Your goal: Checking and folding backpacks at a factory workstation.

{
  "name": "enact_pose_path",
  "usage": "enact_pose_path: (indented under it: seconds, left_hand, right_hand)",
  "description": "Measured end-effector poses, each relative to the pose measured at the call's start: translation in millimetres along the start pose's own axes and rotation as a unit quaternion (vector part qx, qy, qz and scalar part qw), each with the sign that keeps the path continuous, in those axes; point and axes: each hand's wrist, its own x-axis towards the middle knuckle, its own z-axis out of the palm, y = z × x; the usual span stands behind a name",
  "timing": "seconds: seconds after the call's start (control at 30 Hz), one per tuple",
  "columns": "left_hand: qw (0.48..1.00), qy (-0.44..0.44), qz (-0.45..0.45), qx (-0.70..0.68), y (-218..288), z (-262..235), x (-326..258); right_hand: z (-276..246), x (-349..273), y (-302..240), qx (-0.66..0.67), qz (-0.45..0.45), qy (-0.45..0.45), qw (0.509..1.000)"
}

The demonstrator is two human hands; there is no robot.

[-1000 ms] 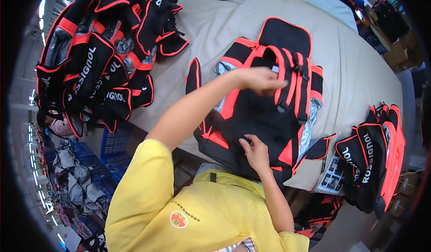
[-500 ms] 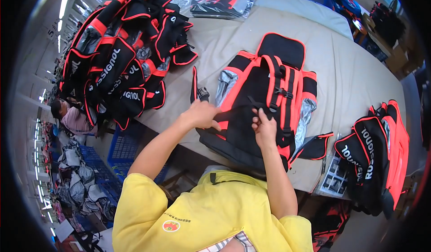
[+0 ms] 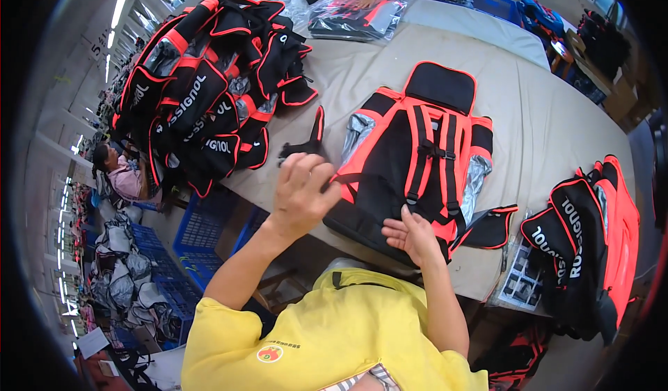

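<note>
A black and coral-red backpack (image 3: 390, 151) lies on the cloth-covered table with its shoulder straps facing up. My left hand (image 3: 303, 192) is closed, raised over the pack's lower left side. From its fingers a black webbing strap (image 3: 358, 177) stretches across to the pack's back panel. My right hand (image 3: 415, 236) is by the lower end of a shoulder strap (image 3: 422, 161), fingers spread and thumb up; I see nothing held in it. A chest buckle (image 3: 437, 153) joins the two shoulder straps. Side flaps stick out at the pack's lower left and lower right (image 3: 491, 227).
A heap of similar backpacks (image 3: 202, 105) stands at the far left; another pack (image 3: 591, 245) hangs at the right edge. A person's hand (image 3: 365, 1) rests at a plastic-wrapped pack (image 3: 358, 16) across the table. Blue crates (image 3: 202, 234) stand on the left.
My left hand has lifted and turned with the strap in its fingers. My right hand has dropped lower and gone from a pinch to spread fingers. The view has shifted slightly.
</note>
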Motion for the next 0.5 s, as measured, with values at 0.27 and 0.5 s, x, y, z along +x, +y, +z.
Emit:
enact_pose_path:
  seconds: [0.27,0.5]
  left_hand:
    - [0.932,0.019,0.236,-0.276,145,57,-15]
    - [0.911,-0.086,-0.028,-0.403,78,76,-77]
  right_hand:
    - [-43,-30,17,0.195,-0.153,-0.172,0.954]
    - [-34,-21,40,0.060,-0.180,0.069,0.979]
